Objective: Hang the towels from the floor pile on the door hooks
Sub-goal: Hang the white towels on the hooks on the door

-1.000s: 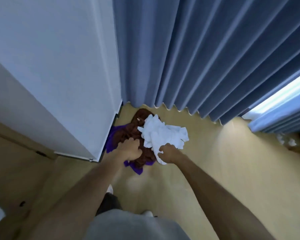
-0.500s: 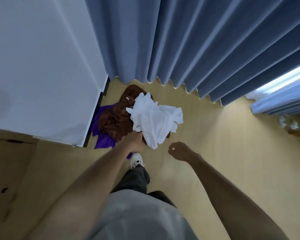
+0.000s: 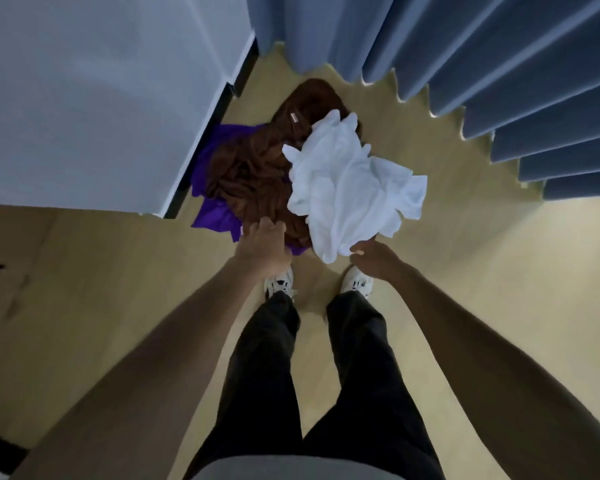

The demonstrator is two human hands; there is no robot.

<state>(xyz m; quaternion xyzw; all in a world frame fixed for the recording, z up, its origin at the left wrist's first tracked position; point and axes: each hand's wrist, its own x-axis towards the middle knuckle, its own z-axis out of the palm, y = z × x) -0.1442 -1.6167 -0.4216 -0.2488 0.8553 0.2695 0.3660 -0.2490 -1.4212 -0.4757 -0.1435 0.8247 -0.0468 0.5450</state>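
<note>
White towel [image 3: 347, 188]: soft matt cloth, crumpled. Brown towel [image 3: 253, 174]: matt cloth, finely creased, small sewn tag. Purple towel [image 3: 215, 216]: smoother cloth, slight sheen. Floor [image 3: 465, 265]: pale wood-look boards, smooth, low-gloss. Curtain [image 3: 499, 57]: heavy blue-grey fabric, matt, deep pleats. White panel [image 3: 101, 98]: smooth, matt. Trousers [image 3: 267, 358]: dark matt cloth.

**Pile hemmed in on two sides, open at the front**

The towel pile [image 3: 274, 174] lies on the floor [image 3: 482, 271] in a corner. The white door [image 3: 101, 98] stands close on its left, over the purple towel [image 3: 215, 216] edge; the blue curtain [image 3: 465, 46] hangs just behind. Bare floor opens to the right and front, where both shoes [image 3: 279, 284] stand near the pile.
</note>
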